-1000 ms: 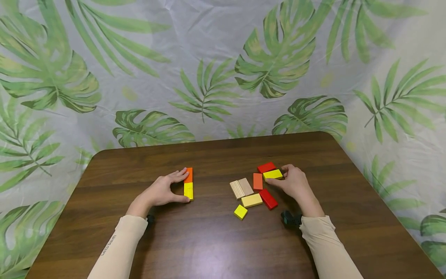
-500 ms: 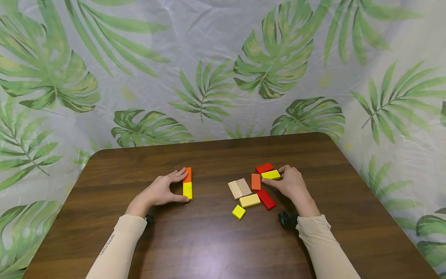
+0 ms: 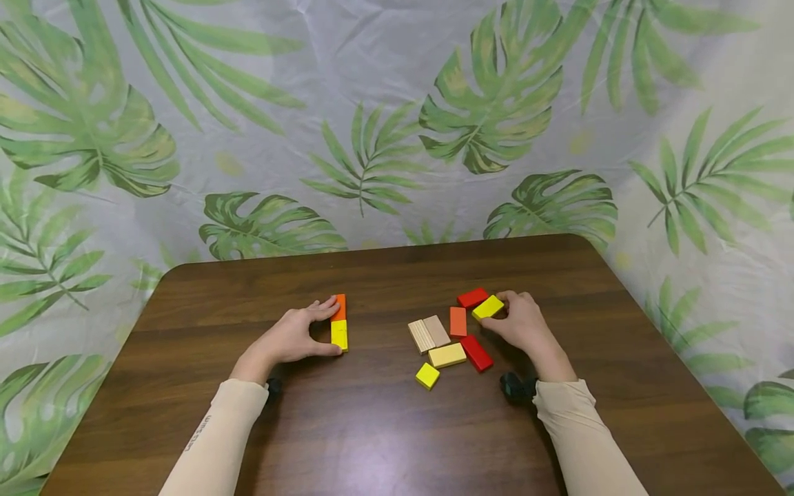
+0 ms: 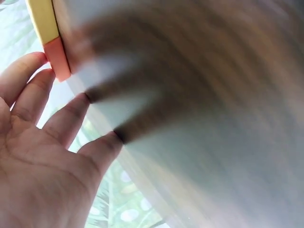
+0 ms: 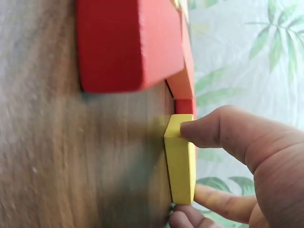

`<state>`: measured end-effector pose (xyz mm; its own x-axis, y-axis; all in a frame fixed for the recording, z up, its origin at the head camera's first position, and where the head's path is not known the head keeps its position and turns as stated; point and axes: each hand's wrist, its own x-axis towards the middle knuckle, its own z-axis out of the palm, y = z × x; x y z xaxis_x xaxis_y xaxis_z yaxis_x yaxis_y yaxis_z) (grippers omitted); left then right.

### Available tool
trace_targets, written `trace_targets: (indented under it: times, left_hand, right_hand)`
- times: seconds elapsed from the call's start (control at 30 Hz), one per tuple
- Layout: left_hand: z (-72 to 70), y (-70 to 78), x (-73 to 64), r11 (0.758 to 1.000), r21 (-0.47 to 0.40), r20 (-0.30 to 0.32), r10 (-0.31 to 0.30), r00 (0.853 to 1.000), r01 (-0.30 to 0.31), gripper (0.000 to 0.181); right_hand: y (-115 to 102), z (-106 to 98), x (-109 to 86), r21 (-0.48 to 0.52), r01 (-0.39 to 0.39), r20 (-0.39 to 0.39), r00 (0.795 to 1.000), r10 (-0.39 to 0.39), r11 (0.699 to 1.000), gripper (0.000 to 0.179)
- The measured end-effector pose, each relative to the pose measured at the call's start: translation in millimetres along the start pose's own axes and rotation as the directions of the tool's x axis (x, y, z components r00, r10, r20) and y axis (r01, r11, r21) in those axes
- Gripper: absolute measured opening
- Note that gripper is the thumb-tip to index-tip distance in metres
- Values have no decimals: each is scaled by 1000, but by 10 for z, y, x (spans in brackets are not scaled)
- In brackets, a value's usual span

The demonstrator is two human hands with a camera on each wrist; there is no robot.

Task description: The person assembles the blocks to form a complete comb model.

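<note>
On the table [image 3: 384,413], our right hand [image 3: 524,327] pinches a yellow block [image 3: 487,307], turned more askew beside the far red block [image 3: 473,297] than a moment ago, so we judge it loosened for moving; our left hand [image 3: 290,337], spread wide, touches an orange block [image 3: 342,309] abutting a yellow piece [image 3: 339,335].

a dark brown, wood-grained desk [image 3: 397,406] with rounded far corners is backed by a pale grey, wrinkled cloth sheet [image 3: 397,76] printed with green leaves [image 3: 269,224]; whitish glare [image 3: 372,455] is reflected near its front.
</note>
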<state>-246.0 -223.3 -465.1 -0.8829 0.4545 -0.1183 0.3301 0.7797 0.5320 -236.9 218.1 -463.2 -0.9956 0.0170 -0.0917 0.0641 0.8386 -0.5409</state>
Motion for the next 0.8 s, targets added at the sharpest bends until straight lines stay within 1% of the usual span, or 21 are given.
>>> trace_targets:
  times: [0.13, 0.23, 0.37, 0.43, 0.57, 0.7, 0.8]
  left_hand:
    - [8, 4, -2, 1000, -7, 1, -5, 1000, 5, 94]
    - [2, -7, -27, 1000, -21, -9, -15, 1000, 15, 94]
    - [-22, -10, -33, 999, -35, -34, -12, 999, 11, 93]
    - [-32, -4, -17, 1000, -30, -35, -5, 999, 4, 92]
    - [-37, 4, 13, 1000, -15, -18, -8, 1000, 7, 91]
    - [-31, 3, 22, 1000, -12, -7, -12, 1000, 12, 90]
    - [-26, 3, 22, 1000, -9, -4, -12, 1000, 12, 89]
  right_hand:
    - [28, -18, 13, 8, 25, 9, 1000, -25, 1000, 71]
    - [51, -24, 5, 16, 23, 16, 1000, -23, 1000, 74]
    - [83, -36, -9, 24, 13, 12, 1000, -13, 1000, 77]
    - [92, -47, -16, 25, 6, 8, 1000, -6, 1000, 78]
    - [96, -51, -16, 27, -21, 2, 1000, 21, 999, 76]
    - [105, -46, -4, 34, -54, -5, 998, 55, 998, 73]
    - [122, -46, 2, 41, -65, -9, 998, 66, 997, 72]
